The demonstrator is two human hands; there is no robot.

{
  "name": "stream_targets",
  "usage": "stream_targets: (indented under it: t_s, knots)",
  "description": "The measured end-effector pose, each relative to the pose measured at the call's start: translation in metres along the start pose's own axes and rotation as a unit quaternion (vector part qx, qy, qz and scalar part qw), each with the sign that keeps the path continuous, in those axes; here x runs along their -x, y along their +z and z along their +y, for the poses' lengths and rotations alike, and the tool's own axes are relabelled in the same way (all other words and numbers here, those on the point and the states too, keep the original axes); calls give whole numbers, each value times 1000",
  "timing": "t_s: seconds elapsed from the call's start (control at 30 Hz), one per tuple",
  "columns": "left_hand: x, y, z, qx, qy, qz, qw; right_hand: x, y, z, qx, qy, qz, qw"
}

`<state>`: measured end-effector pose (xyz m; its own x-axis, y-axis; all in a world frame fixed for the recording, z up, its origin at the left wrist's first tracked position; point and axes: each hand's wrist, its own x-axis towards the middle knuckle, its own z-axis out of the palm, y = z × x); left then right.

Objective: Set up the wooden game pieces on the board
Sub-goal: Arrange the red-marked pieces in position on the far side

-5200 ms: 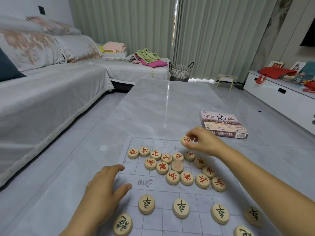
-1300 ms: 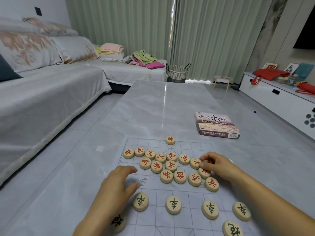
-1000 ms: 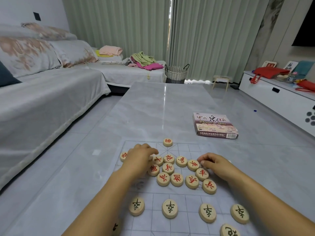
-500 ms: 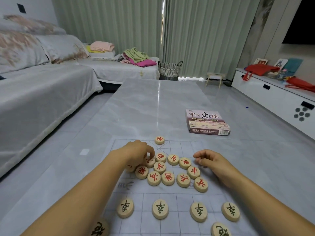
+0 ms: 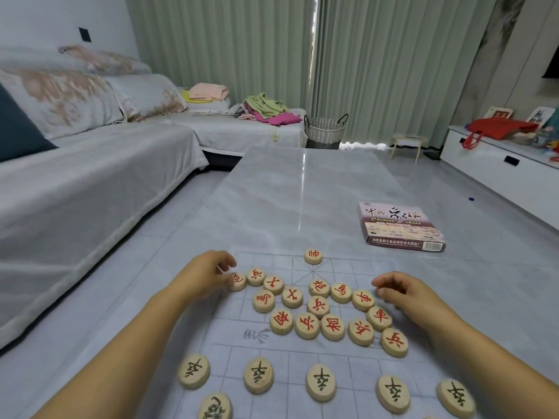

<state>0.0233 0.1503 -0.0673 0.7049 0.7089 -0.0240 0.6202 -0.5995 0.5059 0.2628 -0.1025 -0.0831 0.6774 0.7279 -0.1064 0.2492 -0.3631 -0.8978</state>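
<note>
On the left hand [image 5: 205, 276] the fingers curl loosely, with the thumb against the rim of the leftmost red piece [image 5: 237, 282] at centre-left of the frame. I cannot tell whether it is pinched. On the right hand [image 5: 405, 294] the fingers hang curled and empty, just beside the red cluster [image 5: 317, 306] on the board [image 5: 348, 267]. These wooden discs are likely light, stiff and quick to slide, so they are best pinched by the rim.

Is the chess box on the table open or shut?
Shut. The chess box lies flat on the table, printed top up, with no flap lifted and no interior showing.
</note>
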Motion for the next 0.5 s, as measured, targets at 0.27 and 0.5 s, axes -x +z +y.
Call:
stream_targets:
  t_s: [0.27,0.5]
  knots:
    - [-3,14,26,-20,82,9,996,-13,90,-63,389,-176,-97,899]
    - [-21,24,51,-109,103,-98,984,-25,101,-73,441,-181,-77,875]
